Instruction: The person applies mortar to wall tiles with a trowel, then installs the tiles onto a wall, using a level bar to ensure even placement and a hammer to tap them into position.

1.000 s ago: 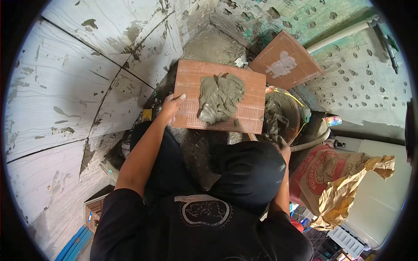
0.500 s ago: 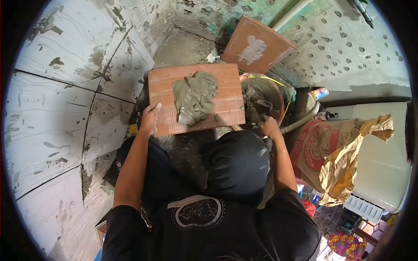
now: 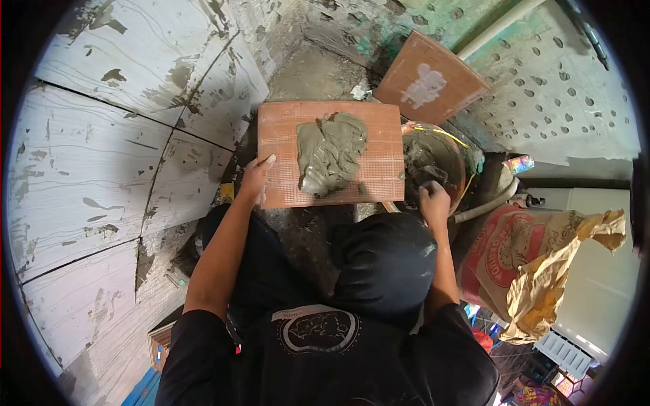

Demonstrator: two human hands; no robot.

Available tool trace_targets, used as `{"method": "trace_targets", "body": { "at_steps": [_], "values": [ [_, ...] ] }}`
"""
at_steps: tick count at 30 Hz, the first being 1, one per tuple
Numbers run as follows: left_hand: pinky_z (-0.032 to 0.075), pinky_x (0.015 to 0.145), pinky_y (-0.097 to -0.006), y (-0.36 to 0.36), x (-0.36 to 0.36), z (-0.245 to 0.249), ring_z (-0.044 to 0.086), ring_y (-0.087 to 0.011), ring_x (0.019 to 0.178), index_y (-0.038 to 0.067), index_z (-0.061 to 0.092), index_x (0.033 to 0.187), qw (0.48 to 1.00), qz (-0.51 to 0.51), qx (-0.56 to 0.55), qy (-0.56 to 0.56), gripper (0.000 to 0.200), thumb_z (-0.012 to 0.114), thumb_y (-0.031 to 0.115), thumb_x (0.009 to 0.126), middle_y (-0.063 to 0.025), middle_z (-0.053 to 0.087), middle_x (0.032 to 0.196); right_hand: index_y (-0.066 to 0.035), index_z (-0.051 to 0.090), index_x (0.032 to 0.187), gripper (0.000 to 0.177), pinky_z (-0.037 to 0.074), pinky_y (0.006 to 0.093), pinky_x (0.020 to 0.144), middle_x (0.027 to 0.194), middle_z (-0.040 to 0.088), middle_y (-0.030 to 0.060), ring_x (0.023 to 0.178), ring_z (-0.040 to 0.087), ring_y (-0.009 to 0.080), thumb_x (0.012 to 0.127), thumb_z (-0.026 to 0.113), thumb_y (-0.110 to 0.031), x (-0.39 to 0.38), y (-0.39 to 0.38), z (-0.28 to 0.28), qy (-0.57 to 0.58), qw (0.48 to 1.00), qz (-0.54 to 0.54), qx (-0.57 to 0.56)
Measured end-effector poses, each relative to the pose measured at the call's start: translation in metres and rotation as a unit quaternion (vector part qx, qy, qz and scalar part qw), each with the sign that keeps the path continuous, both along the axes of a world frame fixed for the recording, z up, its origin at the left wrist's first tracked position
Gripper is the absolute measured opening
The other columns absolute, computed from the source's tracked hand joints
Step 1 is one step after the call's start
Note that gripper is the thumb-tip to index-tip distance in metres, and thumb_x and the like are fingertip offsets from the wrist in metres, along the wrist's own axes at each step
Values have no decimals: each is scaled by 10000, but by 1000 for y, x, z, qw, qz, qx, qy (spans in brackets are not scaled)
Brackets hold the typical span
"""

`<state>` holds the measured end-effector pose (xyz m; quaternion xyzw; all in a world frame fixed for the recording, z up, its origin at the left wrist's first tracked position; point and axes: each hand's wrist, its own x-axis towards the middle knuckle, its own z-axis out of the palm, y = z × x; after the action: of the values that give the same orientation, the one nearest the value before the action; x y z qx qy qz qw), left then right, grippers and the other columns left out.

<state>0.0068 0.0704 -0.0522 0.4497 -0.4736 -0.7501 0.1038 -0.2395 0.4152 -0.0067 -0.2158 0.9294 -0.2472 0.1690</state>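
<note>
My left hand (image 3: 255, 178) grips the lower left corner of a reddish-brown tile (image 3: 277, 128), thumb on its ribbed upper face. Wet grey mortar (image 3: 332, 154) lies in a thick lump on the tile's middle. To the right, my right hand (image 3: 434, 200) is closed over the near part of a bucket (image 3: 463, 162) that holds more mortar (image 3: 426, 154). Its fingers curl round what looks like a tool's handle, though most of the tool is hidden in the mortar. The tile's right edge overlaps the bucket's left side.
A second tile (image 3: 423, 78) with a pale patch leans at the back by the pitted wall (image 3: 542, 101). A torn paper sack (image 3: 504, 250) stands at the right, near a hose (image 3: 487, 208). Large pale tiles (image 3: 88, 169) cover the left wall.
The view has shifted, so most things sit farther right. My right hand has moved slightly up and inward over the bucket. My left hand still holds the tile.
</note>
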Motion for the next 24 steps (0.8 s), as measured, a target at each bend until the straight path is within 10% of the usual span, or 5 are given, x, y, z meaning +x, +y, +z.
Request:
{"method": "trace_targets", "body": {
  "at_steps": [3,5,10,24],
  "values": [
    [444,775,-330,0,2,-2,562,-202,895,-41,509,1135,999,-2,-6,-33,535,629,362,804,-136,571,1046,23,597,728,109,427,275,591,703,616,99,668,547,129,764,579,-78,44,18,11,-242,931,-69,-264],
    [443,780,-328,4,0,2,559,-203,900,-45,501,1145,1000,-10,8,-18,577,635,394,795,-141,568,1051,4,598,759,32,427,262,624,719,616,67,682,560,151,746,592,-25,67,72,-118,-361,862,23,-355],
    [454,756,-311,10,0,-1,571,-194,854,-52,498,1141,999,-22,-12,-21,608,631,428,792,-132,575,1030,-2,594,797,58,430,264,635,731,613,67,696,564,154,739,594,-8,121,-21,-80,-527,671,-198,-482],
    [451,750,-298,38,1,37,560,-155,837,-51,484,1127,985,152,-42,72,549,601,394,828,-105,570,982,10,490,1065,363,481,331,726,936,568,86,841,571,209,711,563,33,70,-133,-62,-534,604,-135,-575]
  ]
}}
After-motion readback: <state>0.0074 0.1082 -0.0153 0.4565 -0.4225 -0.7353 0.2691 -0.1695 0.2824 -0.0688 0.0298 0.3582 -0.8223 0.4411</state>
